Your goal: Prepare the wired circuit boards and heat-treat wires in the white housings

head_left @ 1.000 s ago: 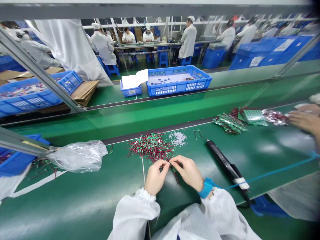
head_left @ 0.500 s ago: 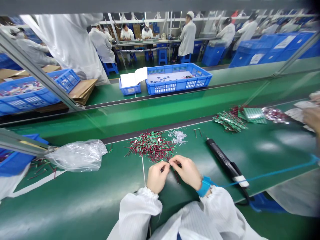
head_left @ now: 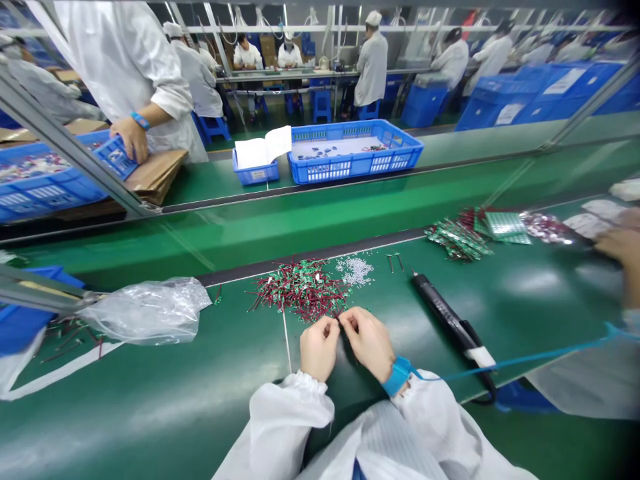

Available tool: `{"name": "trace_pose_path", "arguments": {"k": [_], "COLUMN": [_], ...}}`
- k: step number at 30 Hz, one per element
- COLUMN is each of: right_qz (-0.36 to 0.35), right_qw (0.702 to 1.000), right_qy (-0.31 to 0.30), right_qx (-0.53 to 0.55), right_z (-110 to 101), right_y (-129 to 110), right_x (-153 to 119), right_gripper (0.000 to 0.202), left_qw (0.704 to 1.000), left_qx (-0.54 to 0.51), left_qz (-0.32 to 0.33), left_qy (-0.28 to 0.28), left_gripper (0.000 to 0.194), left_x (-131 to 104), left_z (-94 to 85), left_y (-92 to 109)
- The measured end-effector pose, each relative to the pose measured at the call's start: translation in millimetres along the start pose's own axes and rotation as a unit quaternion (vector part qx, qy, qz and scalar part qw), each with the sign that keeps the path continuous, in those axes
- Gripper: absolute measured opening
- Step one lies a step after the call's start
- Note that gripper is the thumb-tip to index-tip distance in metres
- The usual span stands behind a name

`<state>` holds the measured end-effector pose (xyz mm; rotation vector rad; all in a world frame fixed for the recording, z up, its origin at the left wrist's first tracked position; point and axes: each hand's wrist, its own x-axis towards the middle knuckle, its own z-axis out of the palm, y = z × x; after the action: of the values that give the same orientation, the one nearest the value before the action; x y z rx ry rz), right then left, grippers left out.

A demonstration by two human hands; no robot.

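1. Bringing left hand (head_left: 318, 350) and right hand (head_left: 369, 340) nearly tip to tip over the green bench (head_left: 175, 413), with thumbs drawn in against forefingers, a pinch likely chosen for fine control of something small
2. Leaving hidden what lies between the fingertips; cannot tell whether either of the hands grasps a part or merely touches one
3. Meeting at the near edge of a heap of dark-red wires with small green ends (head_left: 300, 288), spread just beyond both hands, presumably placed there to shorten every reach
4. Showing a patch of tiny pale pieces (head_left: 355, 271) beyond the right hand, beside the heap's right end, apparently set off to prevent mixing
5. Showing two thin pieces (head_left: 391, 263) farther right of that patch, laid side by side and clear of the heap, for no evident reason
6. Resting a black handheld tool (head_left: 443, 313) to the right of the right hand, with tip pointed away from the body, seemingly for easy pickup on that side
7. Wearing a blue band (head_left: 399, 377) just behind the right hand, joined to a blue cord (head_left: 540, 357) running off rightward, probably against static
8. Lying well left of the left hand, in the case of a clear plastic bag (head_left: 150, 312), perhaps to free elbow room
9. Including, far right of both hands, a co-worker's blurred hand (head_left: 623, 241) near stacked green boards (head_left: 505, 227)
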<state>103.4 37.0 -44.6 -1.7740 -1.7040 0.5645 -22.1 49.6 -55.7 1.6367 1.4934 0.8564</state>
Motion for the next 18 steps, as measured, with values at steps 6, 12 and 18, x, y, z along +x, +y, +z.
{"name": "trace_pose_path", "arguments": {"k": [6,12,18], "right_qz": [-0.039,-0.097,-0.082], "right_qw": [0.98,0.994,0.996], "right_qy": [0.007,-0.035,-0.032], "right_qx": [0.195,-0.028,-0.026], "right_z": [-9.0,-17.5,-24.2], "right_y": [9.0,23.5,28.2], "right_x": [19.8,15.1,8.0], "right_gripper": [0.029,0.025,0.01], "left_qw": [0.987,0.958,0.964], "left_qx": [-0.116,0.053,-0.011], "left_qz": [0.038,0.169,0.211], "left_qy": [0.103,0.223,0.159], "left_gripper": [0.03,0.024,0.02], "left_x": [22.0,29.3,14.7], "left_z": [-17.8,-30.1,-20.9], "left_y": [-9.4,-12.6,-0.8]}}
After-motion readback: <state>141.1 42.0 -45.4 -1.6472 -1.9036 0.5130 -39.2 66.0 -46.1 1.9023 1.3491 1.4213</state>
